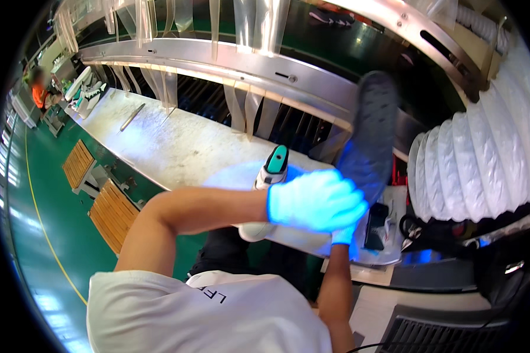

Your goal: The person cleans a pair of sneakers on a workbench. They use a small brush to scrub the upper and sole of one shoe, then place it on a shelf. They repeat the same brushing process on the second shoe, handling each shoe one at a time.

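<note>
A dark grey shoe sole [374, 126] stands raised over the right end of the worktop, its long face tilted up. My left hand [318, 200], in a glove lit bright blue, reaches across in front of me and is closed at the lower end of this sole. My right hand [343, 235] is gloved as well and comes up from below; the left hand covers its fingers, and only the part near the wrist shows. Beneath my left wrist lies a white shoe with a teal and black heel part [278, 160], its middle hidden by my arm.
The long pale worktop [188, 141] carries a thin tool [132, 117] and several shoes [88, 94] at its far left. Behind runs a metal-framed conveyor with clear strips [250, 103]. A white ribbed duct [477, 159] bulges at right, near a dark flat object [376, 226].
</note>
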A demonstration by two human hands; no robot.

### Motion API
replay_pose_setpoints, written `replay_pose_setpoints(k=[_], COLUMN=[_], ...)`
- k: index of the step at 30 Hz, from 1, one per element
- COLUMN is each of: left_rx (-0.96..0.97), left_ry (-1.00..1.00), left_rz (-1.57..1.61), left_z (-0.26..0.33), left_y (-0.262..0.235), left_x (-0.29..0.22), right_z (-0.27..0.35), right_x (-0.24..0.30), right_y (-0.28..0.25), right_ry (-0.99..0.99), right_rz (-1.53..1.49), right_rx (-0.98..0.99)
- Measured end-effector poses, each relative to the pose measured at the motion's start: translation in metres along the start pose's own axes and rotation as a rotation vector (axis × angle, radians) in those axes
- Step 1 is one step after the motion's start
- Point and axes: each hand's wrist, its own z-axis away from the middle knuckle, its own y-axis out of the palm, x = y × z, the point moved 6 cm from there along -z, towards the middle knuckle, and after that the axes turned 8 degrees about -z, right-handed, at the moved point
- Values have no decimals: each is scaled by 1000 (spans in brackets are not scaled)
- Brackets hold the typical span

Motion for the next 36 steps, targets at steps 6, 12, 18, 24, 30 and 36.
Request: replay_pose_setpoints(k=[6, 12, 18, 24, 30, 36], left_rx=[525, 135, 378, 64, 11, 95], left_ry=[-455, -1276, -1688, -1593, -1706, -1422], left_rz=[382, 163, 343, 216, 378, 333], left_z=[130, 185, 220, 227, 236, 243], left_y=[3, -36, 10, -30, -34, -64], left_x=[-96, -42, -17, -84, -97, -105], right_z=[0, 103, 134, 171, 180, 171], right_x=[118, 221, 223, 246, 223, 214], right_y=[-22, -50, 6, -2, 3, 5], right_ry=[238, -200, -314, -456, -306, -334], right_rz=[-78, -173, 174, 127, 103, 114], right_rx=[-103, 121, 110, 191, 197, 187])
